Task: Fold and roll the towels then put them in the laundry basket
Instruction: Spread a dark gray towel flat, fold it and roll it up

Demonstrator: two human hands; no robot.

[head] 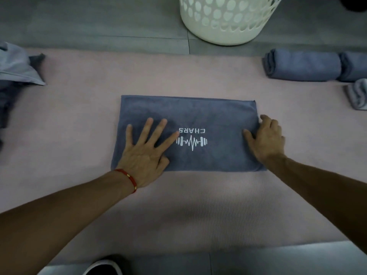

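Observation:
A folded blue-grey towel (198, 114) with a white "CHARS" logo lies flat on the pink mat (178, 205). My left hand (146, 153), a red string on its wrist, presses flat on the towel's left half with fingers spread. At the towel's right edge, my right hand (265, 136) has its fingers curled at that edge and the thumb resting on the cloth. The white perforated laundry basket (226, 18) stands on the floor beyond the mat, at the top centre.
Two rolled blue towels (303, 65) lie at the mat's right, with a lighter grey roll (357, 94) just below them. A heap of loose towels (15, 66) sits at the left edge. Grey floor tiles surround the mat. A dark shoe (103, 266) shows at the bottom.

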